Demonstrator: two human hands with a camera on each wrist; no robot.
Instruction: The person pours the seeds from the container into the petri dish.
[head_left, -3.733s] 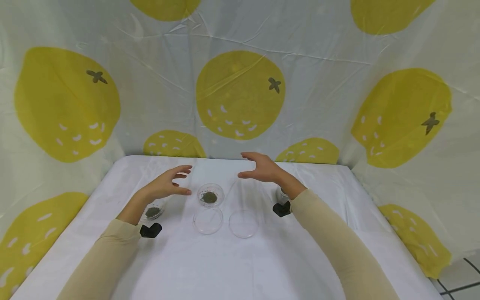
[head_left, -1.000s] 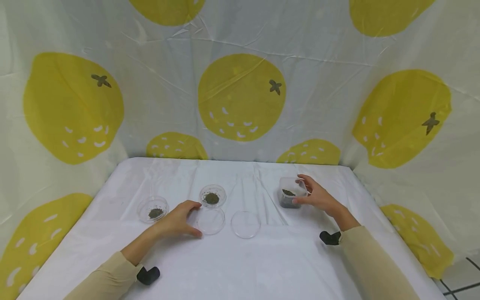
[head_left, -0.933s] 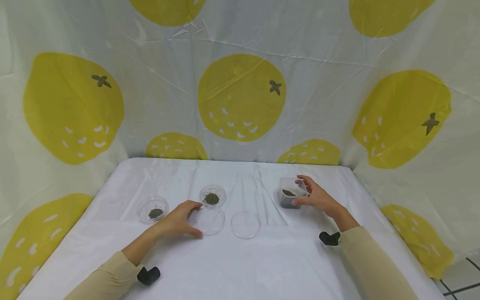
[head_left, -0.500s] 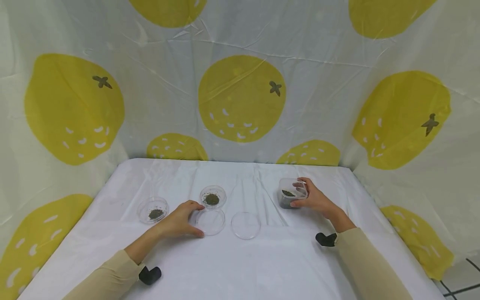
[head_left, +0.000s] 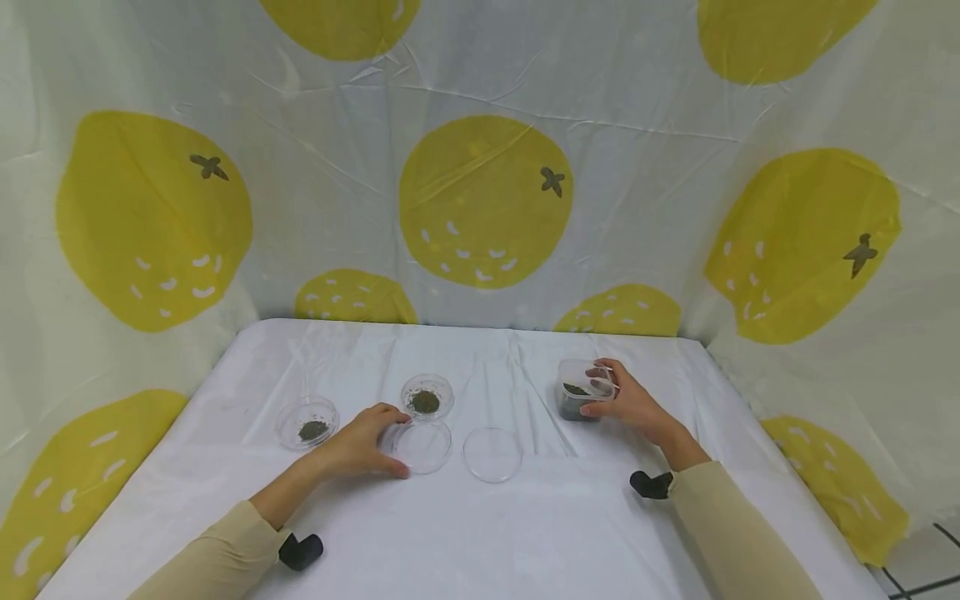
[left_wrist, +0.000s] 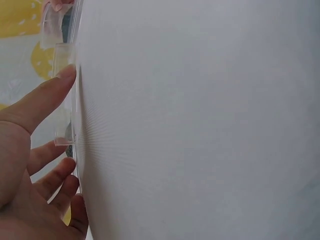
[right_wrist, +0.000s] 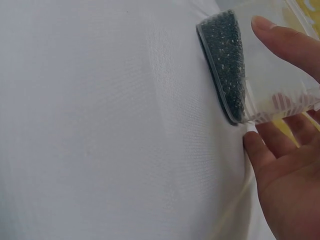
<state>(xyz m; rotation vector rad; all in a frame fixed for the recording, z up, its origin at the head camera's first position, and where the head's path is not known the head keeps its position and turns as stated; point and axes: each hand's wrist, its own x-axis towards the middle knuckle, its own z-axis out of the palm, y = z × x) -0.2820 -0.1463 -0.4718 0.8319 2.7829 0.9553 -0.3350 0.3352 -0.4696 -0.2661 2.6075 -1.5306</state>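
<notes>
My left hand (head_left: 362, 446) grips a clear round petri dish (head_left: 422, 447) by its left side, thumb at the near rim and index finger at the far rim. In the left wrist view, thumb and index finger span the low wall of this dish (left_wrist: 63, 117). My right hand (head_left: 630, 406) holds a square clear plastic tub (head_left: 570, 402), thumb on its near side and fingers behind. Dark grains (right_wrist: 225, 65) fill the lower part of the tub, which stands upright on the table.
Behind the gripped dish is a petri dish (head_left: 409, 390) with a heap of greenish-brown grains. Another dish with grains (head_left: 288, 433) lies at the left. A clear round dish or lid (head_left: 492, 481) lies right of centre. A white cloth (head_left: 480, 542) covers the table; a lemon-print curtain (head_left: 330, 200) hangs behind.
Both hands were raised with spread fingers at first. The left has come down to the clear petri dish, and the right has moved right and taken hold of the tub. Lately both barely move.
</notes>
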